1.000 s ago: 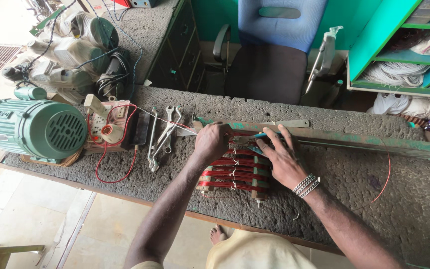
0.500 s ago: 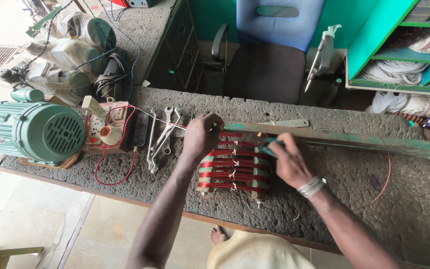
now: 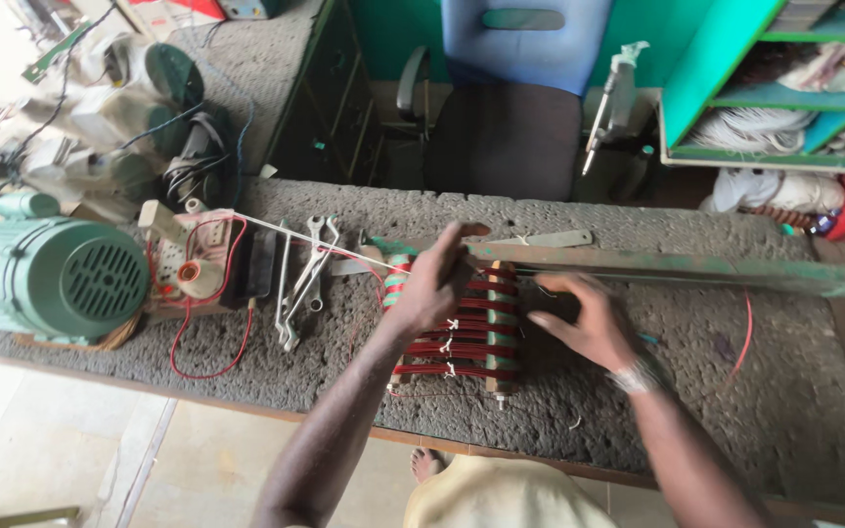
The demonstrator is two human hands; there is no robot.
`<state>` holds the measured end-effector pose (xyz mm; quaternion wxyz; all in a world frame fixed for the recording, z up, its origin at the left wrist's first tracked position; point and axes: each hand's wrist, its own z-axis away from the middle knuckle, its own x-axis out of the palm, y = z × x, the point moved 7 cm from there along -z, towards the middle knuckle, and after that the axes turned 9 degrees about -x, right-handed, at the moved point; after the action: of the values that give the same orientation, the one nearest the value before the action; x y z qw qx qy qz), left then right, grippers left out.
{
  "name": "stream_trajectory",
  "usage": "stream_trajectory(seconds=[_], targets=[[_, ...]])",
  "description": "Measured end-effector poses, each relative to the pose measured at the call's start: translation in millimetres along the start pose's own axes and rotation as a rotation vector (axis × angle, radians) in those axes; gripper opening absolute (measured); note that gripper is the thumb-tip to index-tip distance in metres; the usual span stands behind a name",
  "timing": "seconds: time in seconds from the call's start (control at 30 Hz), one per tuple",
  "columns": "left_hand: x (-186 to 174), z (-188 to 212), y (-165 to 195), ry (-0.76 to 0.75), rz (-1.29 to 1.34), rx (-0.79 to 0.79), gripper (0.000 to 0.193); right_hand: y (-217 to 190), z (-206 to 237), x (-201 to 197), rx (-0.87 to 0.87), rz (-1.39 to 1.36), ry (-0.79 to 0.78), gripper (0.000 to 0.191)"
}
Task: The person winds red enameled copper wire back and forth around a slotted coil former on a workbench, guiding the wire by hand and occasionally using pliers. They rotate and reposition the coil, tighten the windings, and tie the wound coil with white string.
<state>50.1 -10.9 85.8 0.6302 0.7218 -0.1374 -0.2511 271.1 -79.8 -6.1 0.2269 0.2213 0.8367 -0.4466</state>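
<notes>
A set of red copper wire coils (image 3: 466,337), tied with white thread, is wound on a green wooden former lying on the rough grey bench (image 3: 696,391). My left hand (image 3: 432,284) rests over the coils' upper left part, its fingers pinched on a white string (image 3: 295,233) that runs taut from the left. My right hand (image 3: 584,323) lies flat on the bench against the right side of the former, fingers apart and touching it. A long green wooden bar (image 3: 696,269) runs rightward from just behind the coils.
A green electric motor (image 3: 51,279) sits at the bench's left end, beside a socket board with a red wire (image 3: 193,274). Spanners (image 3: 300,279) lie left of the coils. Behind the bench stand a blue chair (image 3: 511,98), green shelves (image 3: 726,88) and other machines (image 3: 110,117).
My left hand rose from the coils to their upper edge and now pinches the string. My right hand slid off the coils to their right side.
</notes>
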Motion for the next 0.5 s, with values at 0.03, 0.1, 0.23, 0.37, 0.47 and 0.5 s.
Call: stream_trajectory(seconds=[0.03,0.1,0.23,0.37,0.47,0.5], targets=[[8.2,-1.3,4.7,-0.032,0.012,0.021,0.032,-11.3,-16.3,12.1,-0.051,-0.26,0.013,0.054],[21.7,-3.6,10.1,-0.123,0.042,0.027,0.036,-27.2,-43.6,35.7,-0.077,-0.482,0.043,0.055],[-1.7,-10.2,4.0,-0.028,-0.214,0.012,0.027,-26.7,-66.5,31.0,-0.043,-0.293,0.191,0.01],[-35.3,-18.5,-17.7,0.018,-0.293,0.051,0.018,-14.9,-65.4,17.6,0.046,-0.401,0.142,0.009],[-41.4,-23.7,-39.9,0.015,-0.102,-0.026,0.016,-29.3,-69.3,11.1,-0.055,-0.04,0.109,0.029],[-37.7,-25.9,-42.7,-0.013,-0.036,-0.026,0.015,-39.4,-71.8,12.0,-0.127,0.186,0.096,0.041]])
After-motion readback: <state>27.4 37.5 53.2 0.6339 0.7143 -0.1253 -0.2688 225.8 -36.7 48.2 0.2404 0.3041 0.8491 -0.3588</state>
